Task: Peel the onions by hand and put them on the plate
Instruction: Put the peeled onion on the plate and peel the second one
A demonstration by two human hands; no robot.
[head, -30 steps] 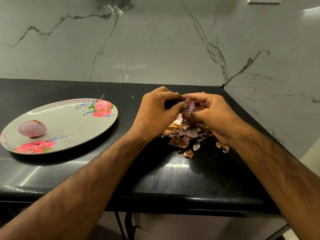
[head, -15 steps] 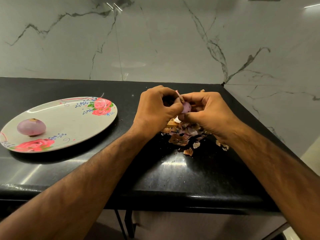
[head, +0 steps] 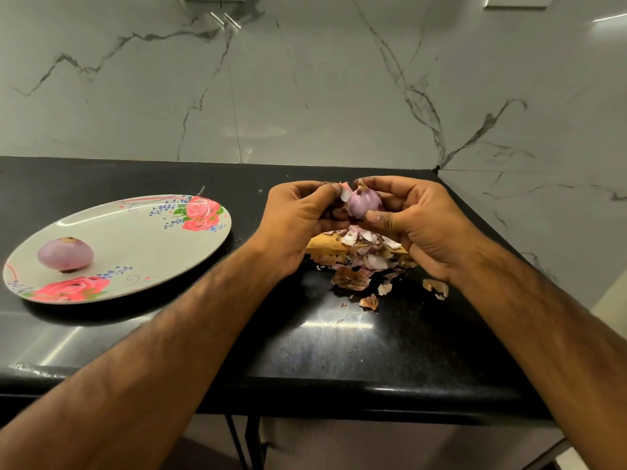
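Above a heap of onion skins (head: 359, 262), my right hand (head: 424, 225) holds a small purple onion (head: 364, 202) between thumb and fingers. My left hand (head: 298, 222) pinches a pale strip of skin (head: 345, 193) that is lifted off the onion's left side. A peeled purple onion (head: 65, 254) lies on the left part of the oval flowered plate (head: 152, 239), which stands on the black counter to the left of my hands.
A yellowish wooden piece (head: 325, 244) shows under the skins. Loose skin flakes (head: 436, 288) lie scattered to the right. The counter's front edge (head: 305, 385) runs below my forearms. Marble walls close the back and the right side.
The onion has turned in my right hand so more of its purple flesh shows. My left hand has pulled a strip of skin up and away to the left.
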